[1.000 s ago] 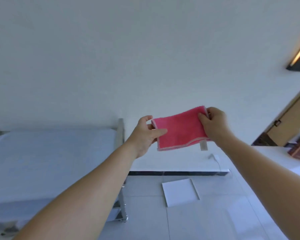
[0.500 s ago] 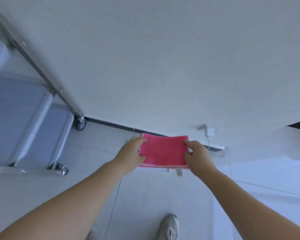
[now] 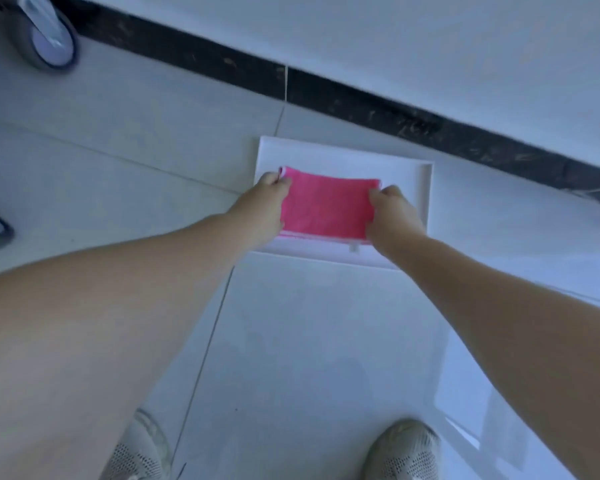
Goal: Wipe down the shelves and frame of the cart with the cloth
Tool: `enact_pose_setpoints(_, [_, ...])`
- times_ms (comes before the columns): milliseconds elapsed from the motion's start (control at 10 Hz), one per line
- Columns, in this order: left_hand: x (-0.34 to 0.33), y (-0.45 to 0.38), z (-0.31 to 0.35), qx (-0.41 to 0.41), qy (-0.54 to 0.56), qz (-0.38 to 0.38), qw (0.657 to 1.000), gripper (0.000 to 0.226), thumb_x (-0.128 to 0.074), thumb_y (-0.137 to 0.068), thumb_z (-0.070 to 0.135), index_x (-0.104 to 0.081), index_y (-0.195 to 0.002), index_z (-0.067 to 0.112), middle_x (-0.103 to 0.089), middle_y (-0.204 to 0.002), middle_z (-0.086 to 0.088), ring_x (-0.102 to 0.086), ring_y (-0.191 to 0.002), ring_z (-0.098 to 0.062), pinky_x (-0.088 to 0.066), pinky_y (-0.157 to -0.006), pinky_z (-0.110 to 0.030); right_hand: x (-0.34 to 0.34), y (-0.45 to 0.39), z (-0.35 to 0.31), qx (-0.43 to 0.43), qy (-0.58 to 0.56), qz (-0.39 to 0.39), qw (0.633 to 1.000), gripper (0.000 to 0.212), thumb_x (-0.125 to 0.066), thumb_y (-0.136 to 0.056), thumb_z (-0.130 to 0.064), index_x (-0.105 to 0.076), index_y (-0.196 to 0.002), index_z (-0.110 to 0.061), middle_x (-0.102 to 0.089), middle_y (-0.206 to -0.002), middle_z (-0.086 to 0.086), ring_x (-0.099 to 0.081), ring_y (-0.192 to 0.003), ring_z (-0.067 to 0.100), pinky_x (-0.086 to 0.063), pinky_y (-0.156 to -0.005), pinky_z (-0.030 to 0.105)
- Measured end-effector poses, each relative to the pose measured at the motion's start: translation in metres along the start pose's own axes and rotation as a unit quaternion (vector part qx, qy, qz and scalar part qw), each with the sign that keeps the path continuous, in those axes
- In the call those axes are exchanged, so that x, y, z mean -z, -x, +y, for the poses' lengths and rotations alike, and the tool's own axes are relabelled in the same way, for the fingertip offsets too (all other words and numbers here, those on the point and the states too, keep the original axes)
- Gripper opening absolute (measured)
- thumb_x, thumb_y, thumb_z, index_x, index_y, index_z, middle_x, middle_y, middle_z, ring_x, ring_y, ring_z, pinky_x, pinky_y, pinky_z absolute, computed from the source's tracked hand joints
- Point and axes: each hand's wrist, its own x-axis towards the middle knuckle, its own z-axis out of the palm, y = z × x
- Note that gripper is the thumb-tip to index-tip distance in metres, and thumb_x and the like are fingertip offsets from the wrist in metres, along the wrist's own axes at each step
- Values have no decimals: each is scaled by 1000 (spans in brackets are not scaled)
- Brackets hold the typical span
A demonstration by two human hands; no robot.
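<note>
Both hands, left hand (image 3: 269,202) and right hand (image 3: 394,211), pinched the folded cloth (image 3: 326,206) by its side edges over the white tray (image 3: 425,188) on the floor. Uneven release could unfold it or leave it overhanging the rim.

No readable text, brand or number is showing anywhere. The small tag hanging off the near edge of the pink cloth (image 3: 326,206) is showing blank, too blurred and small to read.
</note>
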Motion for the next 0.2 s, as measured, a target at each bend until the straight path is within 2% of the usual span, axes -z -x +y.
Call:
enact_pose_setpoints(100, [-20,-21,-11,13,-46,-25,999,65,-57,-83,5,-28,-141,6,-23,-143,-18,-49,-113,-38,-45,-93,-41,-23,-22,8,-3,75,-42,996,40,-44,-90,-9,-42,-129,-7,-43,-120,14,-52,-98,34,-39,-73,31])
enact_pose_setpoints(200, [-16,-19,-4,54,-110,-20,992,61,-59,-83,12,-32,-138,15,-20,-142,-12,-42,-117,-35,-44,-91,-42,-13,-21,10,-9,185,-92,978,52,-48,-90,-15,-32,-139,-19,-37,-124,16,-56,-99,38,-46,-76,38])
